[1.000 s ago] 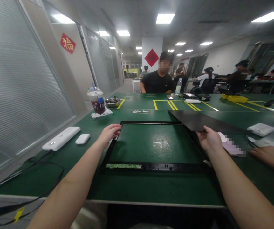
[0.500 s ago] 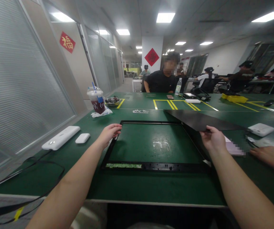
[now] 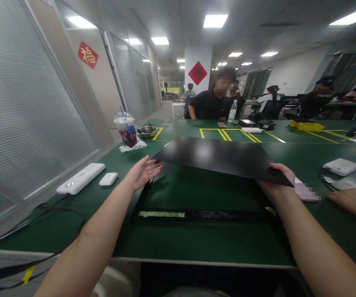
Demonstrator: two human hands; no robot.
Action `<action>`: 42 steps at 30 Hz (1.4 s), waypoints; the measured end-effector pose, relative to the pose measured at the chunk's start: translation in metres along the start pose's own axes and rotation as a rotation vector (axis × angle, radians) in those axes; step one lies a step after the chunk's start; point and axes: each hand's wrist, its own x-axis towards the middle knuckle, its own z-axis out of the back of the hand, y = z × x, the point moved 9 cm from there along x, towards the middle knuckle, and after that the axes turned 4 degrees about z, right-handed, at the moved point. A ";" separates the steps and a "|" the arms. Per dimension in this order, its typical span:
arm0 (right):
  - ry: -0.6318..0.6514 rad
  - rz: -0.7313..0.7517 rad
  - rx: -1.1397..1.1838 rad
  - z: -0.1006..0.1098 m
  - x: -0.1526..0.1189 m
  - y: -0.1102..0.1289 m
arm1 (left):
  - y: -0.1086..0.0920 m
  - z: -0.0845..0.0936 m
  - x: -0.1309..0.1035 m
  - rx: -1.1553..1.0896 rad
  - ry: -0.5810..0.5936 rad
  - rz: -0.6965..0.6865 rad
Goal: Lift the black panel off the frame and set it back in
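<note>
A thin black panel (image 3: 215, 156) is held up over a black rectangular frame (image 3: 221, 216) that lies on the green table. My right hand (image 3: 278, 179) grips the panel at its right end, thumb on top and fingers beneath. At the panel's left corner my left hand (image 3: 143, 172) has its fingers spread; whether it touches the corner cannot be made out. A green circuit strip (image 3: 162, 214) shows in the near side of the frame. The panel hides the frame's far side.
On the left are a white power bank (image 3: 81, 178), a small white case (image 3: 108, 179), a drink cup (image 3: 126, 130) and a metal bowl (image 3: 147, 131). Another person's hand (image 3: 348, 201) rests at the right near a pink pad (image 3: 306, 190). A person sits across the table.
The black panel has swung left from the right side and now hangs across the frame. My left hand has let go of the frame's corner and opened.
</note>
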 end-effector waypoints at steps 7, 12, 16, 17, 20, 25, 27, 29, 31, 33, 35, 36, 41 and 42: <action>0.119 -0.208 -0.172 -0.030 -0.020 -0.018 | 0.005 0.006 0.000 0.128 0.003 0.081; 0.198 -0.220 -0.282 -0.036 -0.025 -0.026 | -0.021 0.006 -0.007 0.090 -0.047 -0.134; 0.200 -0.211 -0.336 -0.028 -0.023 -0.032 | -0.033 -0.002 -0.014 0.102 0.044 -0.234; 0.192 -0.211 -0.350 -0.025 -0.022 -0.034 | -0.034 -0.003 -0.014 0.102 0.068 -0.247; 0.185 -0.196 -0.384 -0.020 -0.017 -0.040 | -0.031 -0.002 -0.011 0.097 0.084 -0.266; 0.105 -0.167 -0.391 -0.009 -0.013 -0.041 | -0.020 0.001 -0.004 0.111 0.032 -0.235; -0.017 -0.125 -0.355 0.011 -0.014 -0.022 | -0.016 0.002 -0.003 0.115 0.010 -0.220; -0.099 -0.085 -0.340 0.036 -0.014 0.009 | -0.013 0.001 -0.002 0.117 0.001 -0.202; -0.151 -0.063 -0.335 0.065 -0.007 0.044 | -0.009 0.001 -0.002 0.129 -0.008 -0.183; -0.191 -0.164 -0.333 0.096 0.005 0.065 | -0.007 0.001 -0.001 0.151 -0.021 -0.167; -0.215 -0.263 -0.327 0.121 0.017 0.076 | -0.005 0.002 0.001 0.172 -0.025 -0.165; -0.215 -0.326 -0.343 0.130 0.020 0.075 | -0.005 0.003 0.002 0.181 -0.025 -0.169; -0.203 -0.199 -0.268 0.124 0.020 0.055 | -0.006 0.005 0.003 0.211 -0.032 -0.196; -0.199 -0.156 -0.246 0.113 0.016 0.043 | -0.006 0.005 0.003 0.217 -0.038 -0.196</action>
